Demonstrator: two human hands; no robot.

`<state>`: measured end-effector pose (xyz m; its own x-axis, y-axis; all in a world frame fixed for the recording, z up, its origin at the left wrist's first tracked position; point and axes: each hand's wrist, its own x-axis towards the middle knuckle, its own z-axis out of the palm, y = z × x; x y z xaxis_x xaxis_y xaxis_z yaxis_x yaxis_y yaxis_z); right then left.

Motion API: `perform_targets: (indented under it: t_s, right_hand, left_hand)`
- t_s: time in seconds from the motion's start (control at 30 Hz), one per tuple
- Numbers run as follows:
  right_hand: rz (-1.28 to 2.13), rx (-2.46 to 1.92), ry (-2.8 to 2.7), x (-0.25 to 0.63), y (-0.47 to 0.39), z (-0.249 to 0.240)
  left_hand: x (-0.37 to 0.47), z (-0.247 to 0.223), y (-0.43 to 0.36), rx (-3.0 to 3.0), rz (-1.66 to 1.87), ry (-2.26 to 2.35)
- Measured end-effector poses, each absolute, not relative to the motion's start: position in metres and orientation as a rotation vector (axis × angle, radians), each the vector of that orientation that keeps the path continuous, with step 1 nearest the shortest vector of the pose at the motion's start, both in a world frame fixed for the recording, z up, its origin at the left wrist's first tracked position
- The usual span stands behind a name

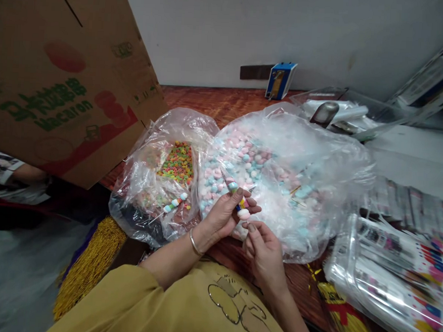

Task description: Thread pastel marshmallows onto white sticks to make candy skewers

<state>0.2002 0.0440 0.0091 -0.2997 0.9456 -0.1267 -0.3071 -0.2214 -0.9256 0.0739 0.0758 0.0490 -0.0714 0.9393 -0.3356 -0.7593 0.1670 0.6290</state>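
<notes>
The left hand [224,213] is closed around a thin skewer [237,194] strung with small candies, gripping it between thumb and fingers so the stick slants up and to the left, over the near edge of the table. A silver bangle [195,244] sits on that wrist. The right hand [263,250] is just below and to the right, its fingertips pinched narrow at the skewer's lower end, where a white candy [243,214] sits; whether the fingers touch that candy or only the stick cannot be told.

Just beyond the hands lies a large clear plastic bag [318,156] spread open and full of pink, blue and white candies [244,160]. To its left, touching it, is a smaller clear bag [149,192] holding multicoloured candies [177,161], with a finished skewer of pastel pieces [175,203] lying in it near the front.

Both bags rest on a reddish-brown wooden table [210,103]. At far left a tilted cardboard box [62,78] with green lettering leans over the table's edge. At the far side, against the white wall, stands a small blue box [280,80]. To the right lie stacks of printed packets in clear wrap [394,264]. A gold fringe [90,263] hangs at the table's near left edge, and the person's mustard-yellow sleeve [162,306] fills the near foreground.
</notes>
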Motion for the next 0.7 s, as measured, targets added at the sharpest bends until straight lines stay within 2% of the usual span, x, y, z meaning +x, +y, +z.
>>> perform_targets:
  t_s: [0.17, 0.23, 0.33, 0.43, 0.6, 0.67, 0.7]
  right_hand:
    - [0.515, -1.140, -1.734, 0.204, 0.046, -0.005]
    - [0.313, -1.123, -1.827, 0.205, 0.048, -0.011]
    - [0.257, -1.103, -1.874, 0.206, 0.048, -0.013]
    - [0.485, -1.138, -1.780, 0.206, 0.047, -0.006]
    - [1.695, -0.951, -1.076, 0.204, 0.049, 0.009]
    - [1.987, -0.814, -0.821, 0.202, 0.050, 0.012]
    - [2.019, -0.787, -0.763, 0.200, 0.050, 0.012]
  left_hand:
    - [0.086, 0.047, 0.071, 0.251, 1.421, 0.839]
    - [0.088, 0.047, 0.070, 0.251, 1.420, 0.828]
    - [0.087, 0.049, 0.071, 0.262, 1.438, 0.817]
    - [0.086, 0.050, 0.073, 0.276, 1.467, 0.802]
    - [0.089, 0.044, 0.071, 0.330, 1.393, 0.772]
    - [0.091, 0.041, 0.069, 0.355, 1.364, 0.762]
    - [0.092, 0.040, 0.068, 0.359, 1.359, 0.760]
